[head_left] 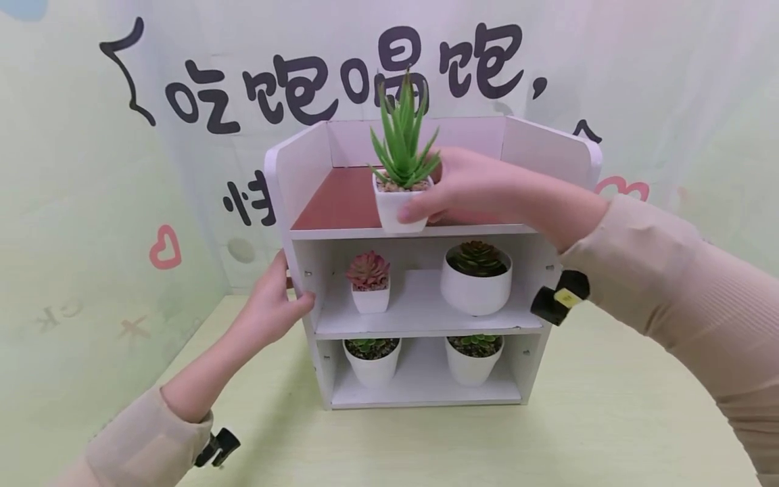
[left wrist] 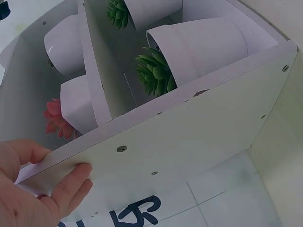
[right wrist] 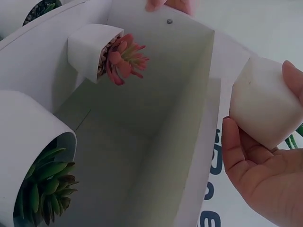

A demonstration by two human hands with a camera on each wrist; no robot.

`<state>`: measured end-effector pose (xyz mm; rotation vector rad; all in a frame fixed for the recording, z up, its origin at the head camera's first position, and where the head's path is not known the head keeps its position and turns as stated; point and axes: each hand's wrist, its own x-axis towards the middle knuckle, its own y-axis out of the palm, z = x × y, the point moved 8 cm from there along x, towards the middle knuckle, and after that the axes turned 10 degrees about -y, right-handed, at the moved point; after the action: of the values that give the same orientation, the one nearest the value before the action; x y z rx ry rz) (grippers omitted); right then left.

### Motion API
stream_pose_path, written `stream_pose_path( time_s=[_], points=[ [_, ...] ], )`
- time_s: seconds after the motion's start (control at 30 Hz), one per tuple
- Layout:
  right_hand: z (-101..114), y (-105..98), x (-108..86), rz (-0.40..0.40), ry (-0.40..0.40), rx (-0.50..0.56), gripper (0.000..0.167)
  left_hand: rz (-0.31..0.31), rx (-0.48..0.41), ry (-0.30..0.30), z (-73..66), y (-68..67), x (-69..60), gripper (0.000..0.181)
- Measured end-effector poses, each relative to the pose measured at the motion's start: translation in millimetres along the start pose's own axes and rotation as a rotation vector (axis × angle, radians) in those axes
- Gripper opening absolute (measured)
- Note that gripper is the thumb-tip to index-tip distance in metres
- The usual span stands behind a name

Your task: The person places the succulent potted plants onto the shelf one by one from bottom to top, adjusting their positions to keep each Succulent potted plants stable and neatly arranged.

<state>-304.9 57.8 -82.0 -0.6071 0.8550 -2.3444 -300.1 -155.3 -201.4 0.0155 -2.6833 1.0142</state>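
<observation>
My right hand [head_left: 468, 186] holds a small square white pot with a spiky green potted aloe [head_left: 403, 142], upright at the front of the shelf's red-brown top. In the right wrist view the fingers [right wrist: 232, 146] and thumb are round the white pot [right wrist: 265, 101]. At the left side of the white shelf [head_left: 420, 333], my left hand [head_left: 272, 302] grips the side panel [left wrist: 180, 127], thumb at the front edge and fingers on the outer face. On the middle board stand a pink succulent [head_left: 368, 277] and a dark green succulent in a round white bowl [head_left: 477, 287].
Two green succulents in white pots, a left one [head_left: 372, 362] and a right one [head_left: 475, 362], stand on the lowest board. The shelf rests on a pale table [head_left: 426, 446]. Behind it hangs a printed backdrop [head_left: 201, 40] with large black characters.
</observation>
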Motion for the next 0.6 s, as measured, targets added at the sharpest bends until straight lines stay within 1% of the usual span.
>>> stream_pose_path(
  time_s=[0.1, 0.17, 0.2, 0.27, 0.33, 0.4, 0.53, 0.6],
  points=[
    [1.4, 7.4, 8.0, 0.038, -0.024, 0.138, 0.036, -0.003, 0.001, 0.002, 0.6, 0.7, -0.5, 0.064],
    [1.6, 10.4, 13.6, 0.047, -0.029, 0.181, 0.034, -0.005, 0.002, 0.003, 0.9, 0.8, -0.6, 0.065],
    [1.5, 10.8, 16.8, 0.047, -0.029, 0.179, 0.033, -0.005, 0.001, 0.004, 1.0, 1.0, -0.6, 0.065],
    [1.7, 9.3, 23.2, 0.037, -0.035, 0.131, 0.032, -0.006, 0.0, 0.006, 0.6, 1.3, -0.1, 0.065],
    [1.6, 7.6, 30.1, 0.028, -0.036, 0.079, 0.034, -0.007, -0.002, 0.009, 0.3, 1.4, 0.3, 0.065],
    [1.6, 6.8, 37.1, 0.023, -0.035, 0.054, 0.036, -0.007, -0.003, 0.011, 0.2, 1.4, 0.4, 0.065],
    [0.9, 7.9, 48.0, 0.03, -0.026, 0.027, 0.042, -0.007, -0.005, 0.014, -0.6, 1.4, 0.7, 0.065],
    [0.2, 9.6, 52.0, 0.039, -0.017, 0.021, 0.042, -0.007, -0.004, 0.013, -0.9, 1.5, 0.8, 0.065]
  ],
)
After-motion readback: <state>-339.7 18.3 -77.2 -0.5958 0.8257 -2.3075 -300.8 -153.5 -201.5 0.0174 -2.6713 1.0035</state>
